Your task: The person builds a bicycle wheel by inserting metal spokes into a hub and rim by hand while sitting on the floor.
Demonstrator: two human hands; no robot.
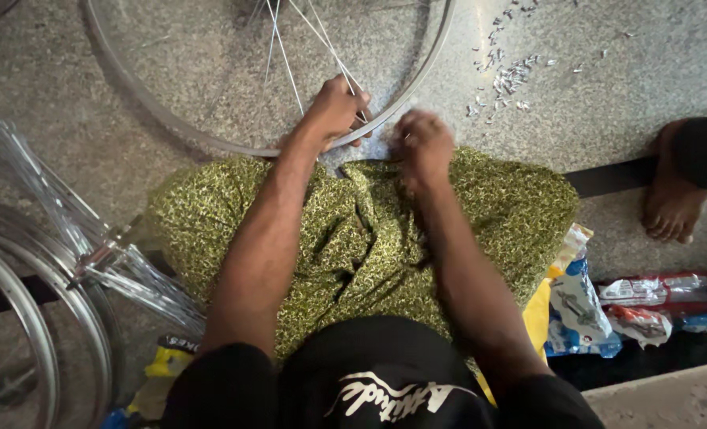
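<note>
Two hands | left hand (336,107) clamps spokes (286,63) fanning upward from rim (210,143) | right hand (423,143) fisted, grip unclear

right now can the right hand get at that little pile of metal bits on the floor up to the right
Probably yes: the right hand hangs free by the wheel rim, and only bare floor lies between it and the small metal pieces.

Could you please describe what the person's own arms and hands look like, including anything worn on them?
Both arms are bare from the short black sleeves at the shoulders down to the fingers. The left hand and right hand wear no gloves, and no watch, ring or bracelet shows. The right hand is slightly blurred. The black shirt has a white marking on its front.
</note>
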